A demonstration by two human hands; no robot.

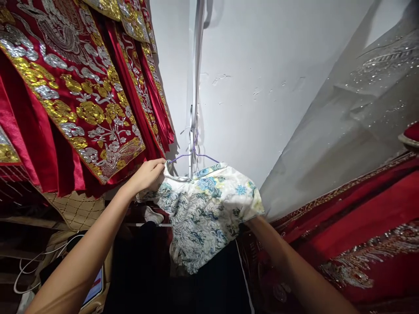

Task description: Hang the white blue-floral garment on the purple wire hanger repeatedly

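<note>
A short white blouse [203,213] with blue and green floral print is on a thin purple hanger [195,148] before the wall. My left hand [152,171] pinches the blouse at its left shoulder, near the end of the hanger. On the other side, my right forearm [278,244] reaches up under the sleeve opening. The cloth covers my right hand, so its fingers do not show. The collar of the blouse lies open around the hanger.
Red garments with gold and silver embroidery [94,113] hang at the left. A grey sheer sparkling cloth [353,104] and red beaded fabric [376,218] are at the right. A white pole [193,65] runs up the wall. Below left lie a white cable [22,274] and a lit screen [94,288].
</note>
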